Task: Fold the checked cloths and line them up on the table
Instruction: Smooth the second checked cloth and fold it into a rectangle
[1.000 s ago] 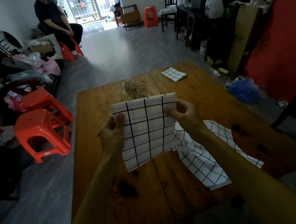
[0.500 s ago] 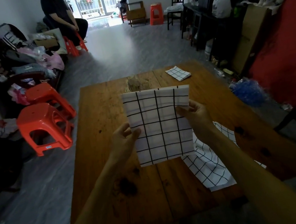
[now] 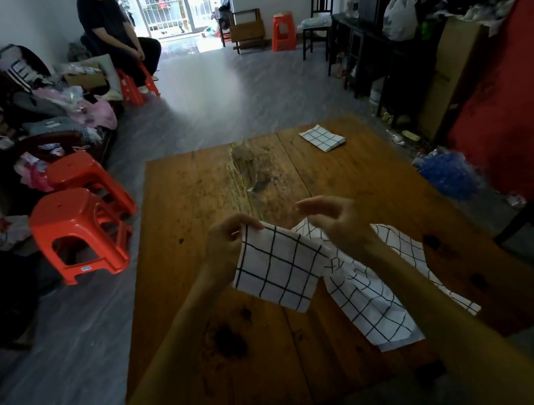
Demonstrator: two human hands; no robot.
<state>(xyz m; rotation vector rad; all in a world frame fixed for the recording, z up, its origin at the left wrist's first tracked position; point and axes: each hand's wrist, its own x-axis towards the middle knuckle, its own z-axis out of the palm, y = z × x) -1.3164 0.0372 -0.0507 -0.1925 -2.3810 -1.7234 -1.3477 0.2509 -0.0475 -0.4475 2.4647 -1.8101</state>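
Above the brown wooden desk (image 3: pixel 191 213), the left hand (image 3: pixel 226 243) pinches a corner of the half-folded white black-checked cloth (image 3: pixel 279 270). The right hand (image 3: pixel 334 220) hovers beside it, fingers loosely curled, gripping nothing. A crumpled checked cloth (image 3: pixel 377 303) lies beneath; a small folded checked cloth (image 3: pixel 322 138) sits at the desk's far right corner.

I stand in the living room of a home. My wooden table (image 3: pixel 201 281) sits on grey flooring, with red plastic stools (image 3: pixel 79 230) beside it. A sofa (image 3: pixel 49 120) along the left wall is heaped with clothes, a person (image 3: pixel 115 34) sits nearby, and a barred balcony door (image 3: pixel 180 0) lets in daylight.
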